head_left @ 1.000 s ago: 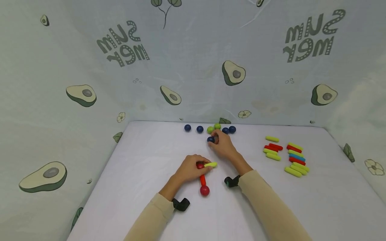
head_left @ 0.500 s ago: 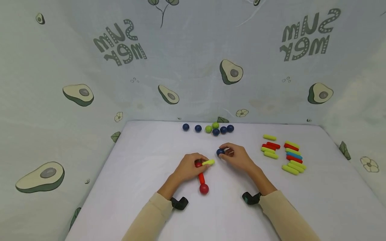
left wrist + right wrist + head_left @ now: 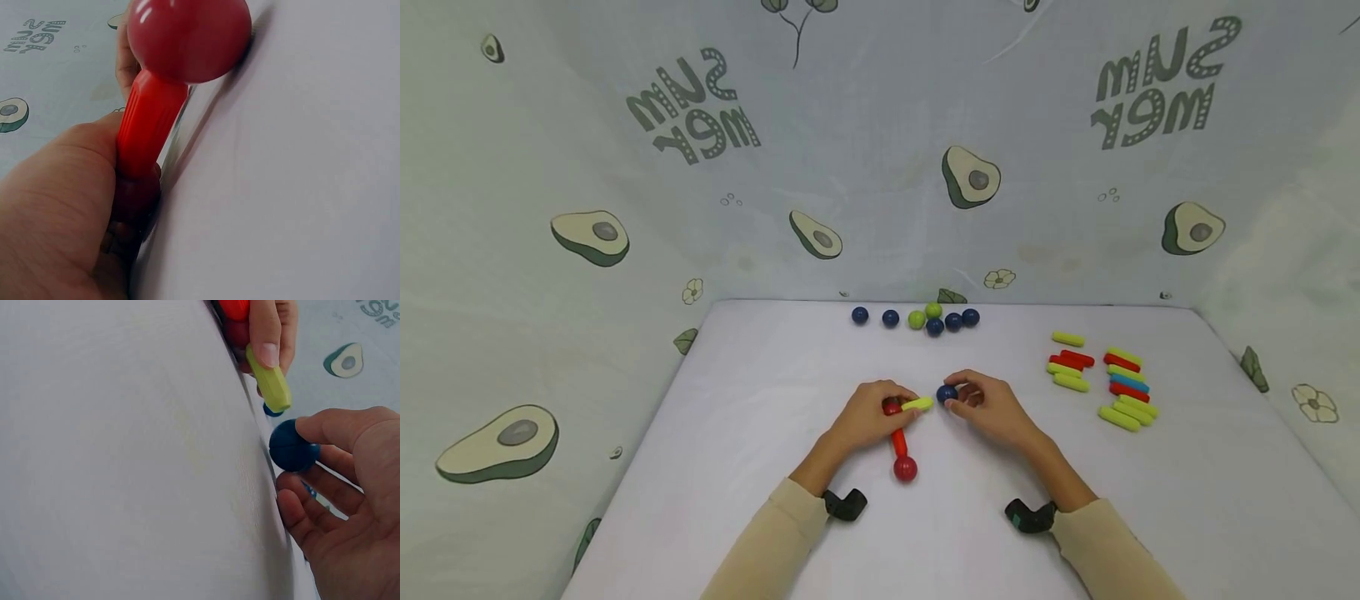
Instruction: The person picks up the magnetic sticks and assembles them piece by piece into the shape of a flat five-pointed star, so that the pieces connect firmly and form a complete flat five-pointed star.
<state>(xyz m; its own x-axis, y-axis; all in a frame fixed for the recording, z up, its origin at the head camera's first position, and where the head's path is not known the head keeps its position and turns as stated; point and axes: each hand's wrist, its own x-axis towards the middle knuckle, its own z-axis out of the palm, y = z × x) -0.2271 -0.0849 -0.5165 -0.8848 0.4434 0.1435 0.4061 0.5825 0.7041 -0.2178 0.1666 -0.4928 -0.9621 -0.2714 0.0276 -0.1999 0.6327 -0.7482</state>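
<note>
My left hand point(image 3: 863, 417) pinches a yellow-green stick point(image 3: 918, 403) between thumb and fingers. That stick meets a red ball point(image 3: 892, 407), partly covered by the hand. From this ball a red stick point(image 3: 899, 443) runs toward me, ending in another red ball point(image 3: 906, 469); the left wrist view shows the ridged red stick point(image 3: 147, 128) joined to the near ball point(image 3: 187, 40). Thumb and fingers of my right hand point(image 3: 996, 410) hold a dark blue ball point(image 3: 292, 447) close to the free end of the yellow-green stick point(image 3: 270, 381), a small gap apart.
Several dark blue balls point(image 3: 860, 315) and two green balls point(image 3: 917, 319) lie along the table's back edge. To the right are groups of loose sticks: yellow-green point(image 3: 1118, 418), red point(image 3: 1122, 362) and one blue point(image 3: 1130, 383). A printed cloth point(image 3: 880, 167) hangs behind the white table point(image 3: 737, 375).
My right hand has brought the blue ball from near the back row toward me, up to the yellow-green stick's end. My left hand keeps its hold, almost still.
</note>
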